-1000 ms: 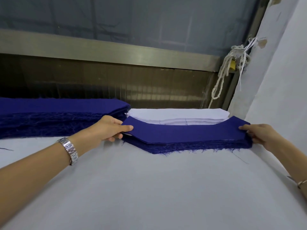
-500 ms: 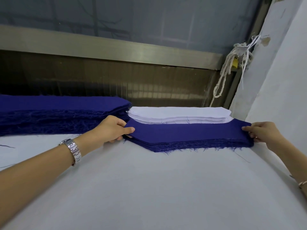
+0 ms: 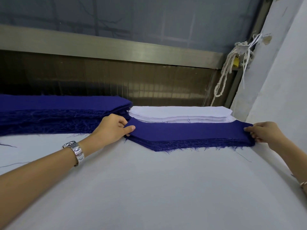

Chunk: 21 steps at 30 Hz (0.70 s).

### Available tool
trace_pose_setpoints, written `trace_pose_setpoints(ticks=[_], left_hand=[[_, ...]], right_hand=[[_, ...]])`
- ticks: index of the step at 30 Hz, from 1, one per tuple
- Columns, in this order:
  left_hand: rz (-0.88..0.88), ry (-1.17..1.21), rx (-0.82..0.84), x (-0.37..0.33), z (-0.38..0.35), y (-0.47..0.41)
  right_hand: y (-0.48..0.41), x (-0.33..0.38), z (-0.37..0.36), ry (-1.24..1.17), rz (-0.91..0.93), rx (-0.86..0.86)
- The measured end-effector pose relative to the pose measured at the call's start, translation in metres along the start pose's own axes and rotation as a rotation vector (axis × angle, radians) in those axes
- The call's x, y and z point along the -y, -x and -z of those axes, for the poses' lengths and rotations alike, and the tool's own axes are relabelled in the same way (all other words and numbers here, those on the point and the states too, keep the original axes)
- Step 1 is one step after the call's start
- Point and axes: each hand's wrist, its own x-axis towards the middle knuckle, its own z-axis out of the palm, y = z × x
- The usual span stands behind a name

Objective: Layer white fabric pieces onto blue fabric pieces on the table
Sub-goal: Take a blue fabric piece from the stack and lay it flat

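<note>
White-covered table (image 3: 166, 188) fills the view. Long pile of blue fabric (image 3: 58, 113) lies along its far left. Shorter blue stack (image 3: 187, 131), frayed at the near edge, lies centre-right near the wall. White fabric stack (image 3: 179, 113) sits just behind it, touching. Left hand (image 3: 111, 128) pinches the left end of the shorter stack's top layers, thumb on top. Right hand (image 3: 264, 131) pinches the right end. Metal watch (image 3: 76, 151) on the left wrist.
</note>
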Motion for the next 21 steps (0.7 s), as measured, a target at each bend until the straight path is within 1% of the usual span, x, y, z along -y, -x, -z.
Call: trace_pose_setpoints(ticks=[5,11,21], left_hand=[[-0.057,-0.078,-0.033,0.001,0.0,0.002],[-0.151,-0.223,-0.115,-0.002,0.0,0.006],[-0.173,-0.229,-0.137,-0.005,0.005,0.007]], right_hand=[[0.001,0.0,0.0,0.011,0.002,0.018],[-0.001,0.001,-0.002,0.039,-0.003,0.0],[-0.012,-0.005,-0.003,0.074,-0.071,-0.037]])
